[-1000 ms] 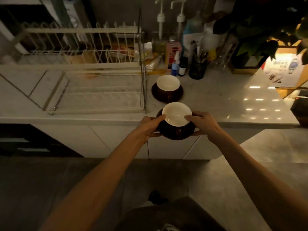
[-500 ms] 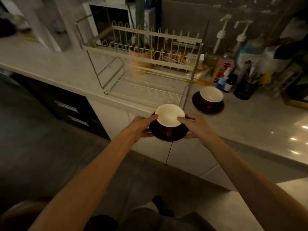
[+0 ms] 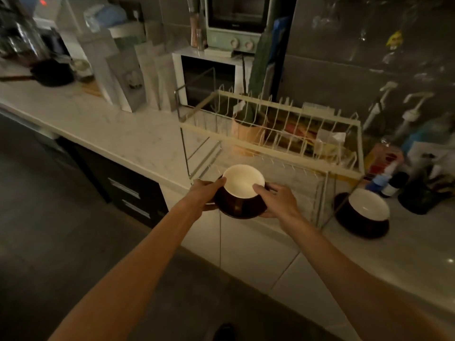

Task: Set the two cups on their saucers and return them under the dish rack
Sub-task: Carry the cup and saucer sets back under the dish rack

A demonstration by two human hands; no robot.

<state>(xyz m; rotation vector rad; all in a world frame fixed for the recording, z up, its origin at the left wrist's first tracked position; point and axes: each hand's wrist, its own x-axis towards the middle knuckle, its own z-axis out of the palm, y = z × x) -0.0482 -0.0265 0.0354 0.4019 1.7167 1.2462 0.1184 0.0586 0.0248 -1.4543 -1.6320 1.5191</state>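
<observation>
Marble counter [image 3: 128, 136] in dim kitchen; both hands' fingers [image 3: 262, 189] clamp, seemingly, cup and saucer [image 3: 240, 209].

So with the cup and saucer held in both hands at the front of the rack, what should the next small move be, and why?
Probably ease the held cup and its saucer forward and down onto the counter under the dish rack. Both the left hand and right hand grip the saucer just outside the rack's open lower space; the other cup waits to the right.
</observation>
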